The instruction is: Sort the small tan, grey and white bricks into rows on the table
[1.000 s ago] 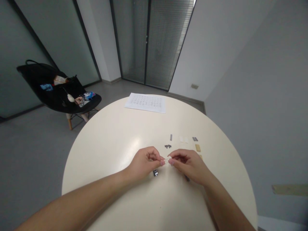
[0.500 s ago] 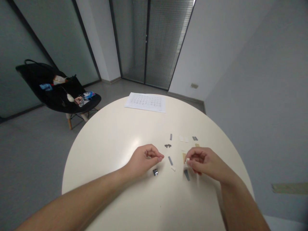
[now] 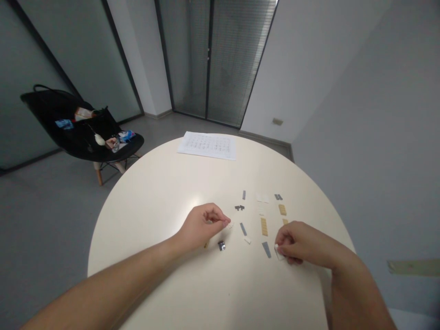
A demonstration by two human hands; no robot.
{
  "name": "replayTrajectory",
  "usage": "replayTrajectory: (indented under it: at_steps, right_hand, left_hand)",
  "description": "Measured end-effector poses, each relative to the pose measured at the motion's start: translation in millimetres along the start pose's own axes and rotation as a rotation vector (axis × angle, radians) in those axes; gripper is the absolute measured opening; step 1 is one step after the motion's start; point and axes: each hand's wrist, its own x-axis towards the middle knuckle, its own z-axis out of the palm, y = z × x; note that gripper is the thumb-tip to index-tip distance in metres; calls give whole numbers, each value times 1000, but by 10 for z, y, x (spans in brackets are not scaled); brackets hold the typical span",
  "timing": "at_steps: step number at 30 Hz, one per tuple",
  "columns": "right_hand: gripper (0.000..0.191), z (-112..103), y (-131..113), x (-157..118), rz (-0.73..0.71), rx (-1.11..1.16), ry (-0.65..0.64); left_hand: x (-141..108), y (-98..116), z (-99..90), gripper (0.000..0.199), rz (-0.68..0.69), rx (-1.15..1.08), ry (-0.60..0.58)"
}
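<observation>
The head camera looks down on a round cream table (image 3: 144,233), with both hands at its near edge. The right hand (image 3: 304,243) is low on the right, its fingertips (image 3: 282,239) closed around a small white plate (image 3: 279,252), though whether that piece is lifted or only pressed to the tabletop cannot be told. The left hand (image 3: 202,225) is curled shut, with its fingertips (image 3: 223,221) just beside a small white piece (image 3: 230,225); anything held inside the fingers would be hidden. Parts this small seem best taken by their edges at the very fingertips, which keeps the palm from sweeping the neighbouring pieces. Between the hands lie a slim grey plate (image 3: 243,229), a small white tile (image 3: 247,239) and a tapered grey plate (image 3: 266,250), all flat and matte-looking plastic. A long tan studded plate (image 3: 264,227) lies beyond them, and a dark grey notched piece (image 3: 239,207) sits further up. A small metallic cube (image 3: 222,246) stands just below the left hand. Farther off, a printed paper sheet (image 3: 206,145) lies near the far edge, and a black shell chair (image 3: 44,103) holds a jumble of belongings by the glass wall
</observation>
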Motion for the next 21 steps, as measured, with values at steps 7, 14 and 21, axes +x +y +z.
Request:
replayTrajectory:
  at_steps: [7, 14, 21]
  right_hand:
    - [10, 0, -12, 4, 67, -105, 60]
    - [10, 12, -32, 9, 102, -193, 60]
    - [17, 36, -101, 17, 31, -224, 54]
  left_hand:
    - [10, 5, -29, 17, 19, 32, 10]
    - [29, 45, -58, 18, 32, 34, 41]
    - [39, 71, -68, 18, 30, 43, 51]
